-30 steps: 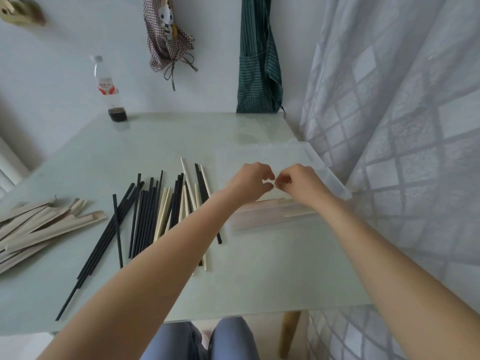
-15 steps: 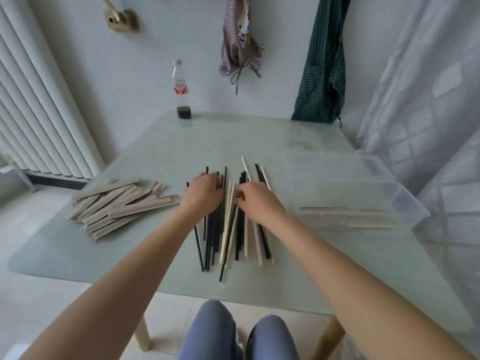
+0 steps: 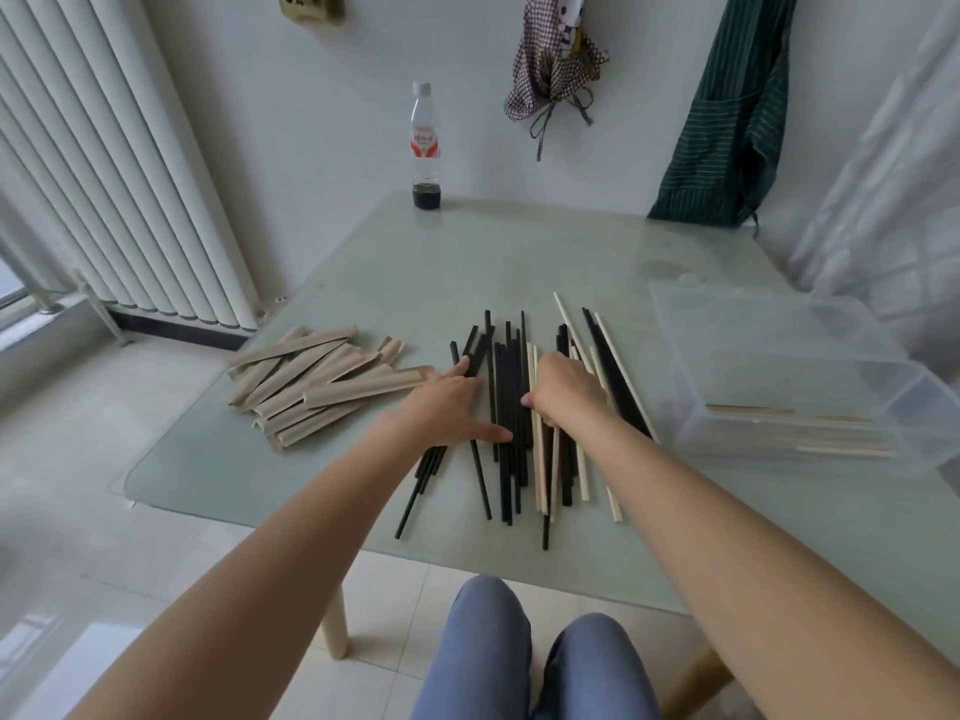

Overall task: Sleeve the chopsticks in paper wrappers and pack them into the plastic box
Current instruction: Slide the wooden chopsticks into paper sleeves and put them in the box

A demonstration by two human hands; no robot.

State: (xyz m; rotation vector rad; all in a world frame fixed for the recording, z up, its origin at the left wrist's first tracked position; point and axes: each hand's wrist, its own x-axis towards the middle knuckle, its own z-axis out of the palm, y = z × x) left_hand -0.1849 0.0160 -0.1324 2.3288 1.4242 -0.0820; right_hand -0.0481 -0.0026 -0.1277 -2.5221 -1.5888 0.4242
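Both hands on the loose chopsticks (image 3: 511,407), mid-table (image 3: 519,252).
Left hand (image 3: 449,402) flat, grip released; right hand (image 3: 563,389) curled, grasping some (count unclear). Paper wrappers (image 3: 317,381) left; plastic box (image 3: 789,376) right, holding sleeved pairs.

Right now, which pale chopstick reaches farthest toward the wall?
The pale chopstick angled just left of the rightmost black one: its tip pokes out beyond every other chopstick in the pile, black ones included.
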